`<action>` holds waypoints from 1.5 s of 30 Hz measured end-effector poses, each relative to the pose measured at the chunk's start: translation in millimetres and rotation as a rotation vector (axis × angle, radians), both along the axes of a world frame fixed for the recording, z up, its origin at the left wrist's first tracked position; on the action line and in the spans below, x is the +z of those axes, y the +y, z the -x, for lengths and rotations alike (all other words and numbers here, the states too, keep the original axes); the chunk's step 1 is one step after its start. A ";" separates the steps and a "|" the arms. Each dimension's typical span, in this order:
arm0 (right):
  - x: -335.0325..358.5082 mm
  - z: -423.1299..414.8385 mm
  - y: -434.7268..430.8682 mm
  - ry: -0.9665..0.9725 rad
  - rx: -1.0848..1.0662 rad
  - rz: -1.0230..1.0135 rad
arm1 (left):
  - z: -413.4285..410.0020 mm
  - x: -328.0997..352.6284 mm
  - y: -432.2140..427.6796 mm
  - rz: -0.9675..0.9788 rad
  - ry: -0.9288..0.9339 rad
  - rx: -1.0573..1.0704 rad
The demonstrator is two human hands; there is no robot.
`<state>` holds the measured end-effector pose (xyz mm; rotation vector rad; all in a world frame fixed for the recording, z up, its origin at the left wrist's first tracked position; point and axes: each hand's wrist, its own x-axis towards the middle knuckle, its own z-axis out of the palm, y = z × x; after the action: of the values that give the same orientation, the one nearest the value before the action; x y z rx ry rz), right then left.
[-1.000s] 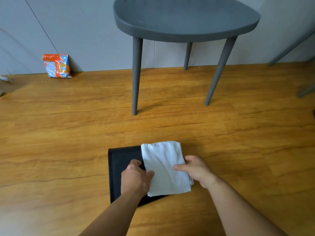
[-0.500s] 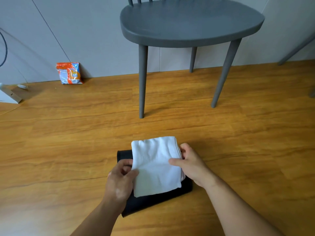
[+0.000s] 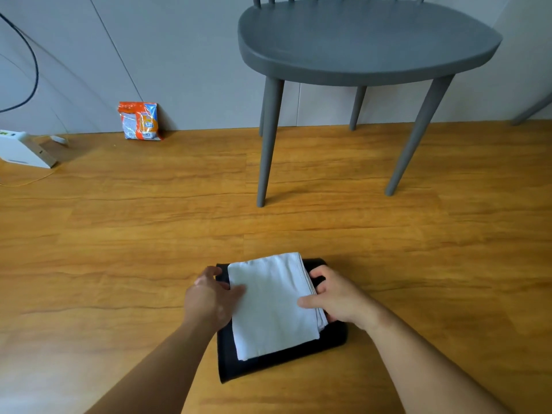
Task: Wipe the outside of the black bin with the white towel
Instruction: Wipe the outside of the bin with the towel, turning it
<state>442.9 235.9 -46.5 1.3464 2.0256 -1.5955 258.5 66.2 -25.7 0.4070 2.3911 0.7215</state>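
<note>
Wood floor across the whole view; grey chair at the far side by the wall. Nearer, centre-bottom, black bin lying low on the floor, mostly covered. Folded white towel spread flat on top of it. Left hand on the bin's left edge, thumb pressing the towel's left side, fingers curled over the rim. Right hand pinching the towel's right edge, fingers tucked at the bin's right side. Small orange packet against the wall, well apart.

Probably early in the job: towel laid on one face only, other sides apparently untouched, most wiping left to do.

Against half a second ago: towel and bin squared up more, left hand shifted up onto the bin's corner, camera tilted a little higher.
</note>
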 end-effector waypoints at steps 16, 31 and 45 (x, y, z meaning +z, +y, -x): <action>8.8 51.6 33.0 -0.123 0.314 -0.382 | 14.5 -0.9 16.7 0.016 0.001 0.024; 3.3 81.3 59.4 -0.018 0.600 -0.447 | 65.5 11.5 34.4 0.035 -0.151 -0.341; 5.3 23.3 21.2 0.390 0.483 -0.673 | 19.9 24.8 -29.0 -0.323 -0.224 -0.419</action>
<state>419.7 257.1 -41.2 0.6037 3.0042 -1.0490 238.6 37.2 -0.9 0.8803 1.8946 0.8999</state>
